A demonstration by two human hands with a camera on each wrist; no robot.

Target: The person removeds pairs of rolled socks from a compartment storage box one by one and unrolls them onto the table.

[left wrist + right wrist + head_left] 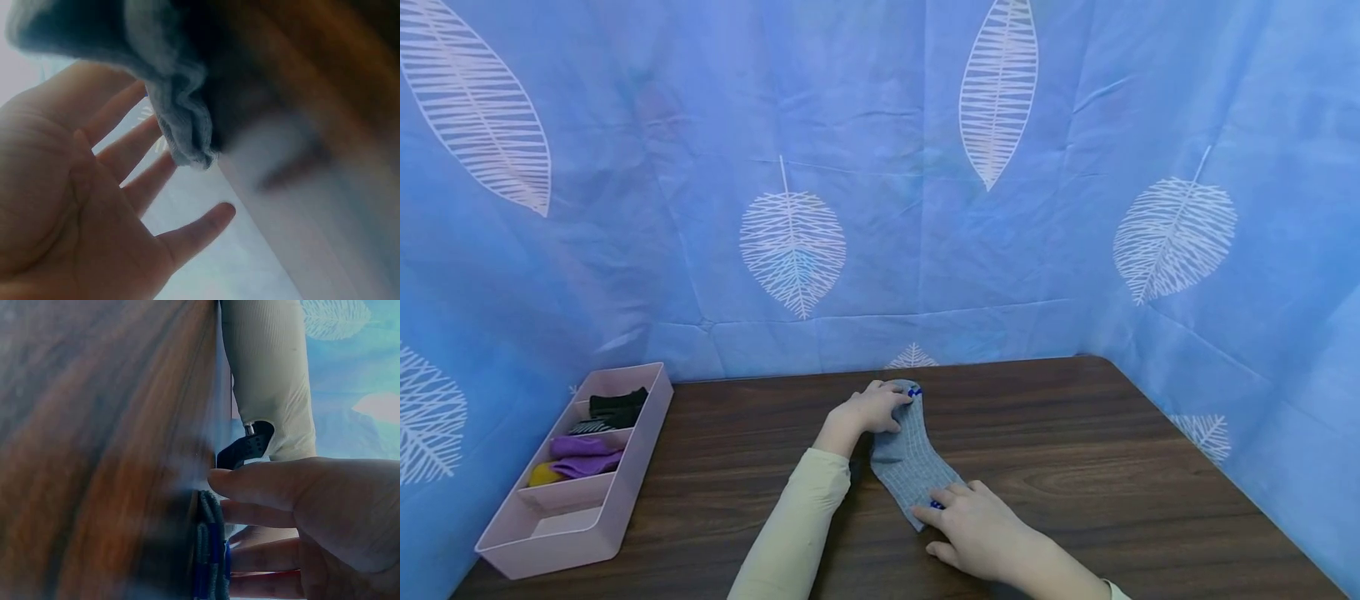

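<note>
A grey sock (910,454) with a pale grid pattern and blue marks at its ends lies on the dark wooden table. My left hand (874,408) is at its far end; in the left wrist view the fingers (140,147) are spread and fairly straight, touching the bunched grey cloth (181,106). At the near end my right hand (973,529) rests its fingertips on the sock. From the right wrist, the fingers (262,556) stretch against the layered sock edge (209,550), and the thumb lies apart from it.
On the left stands a pink divided box (643,475). Its far compartments hold dark socks (617,408); the middle one holds purple socks (583,458) and a yellow piece (544,475). A blue leaf-print curtain (880,250) surrounds the wooden table (1075,433).
</note>
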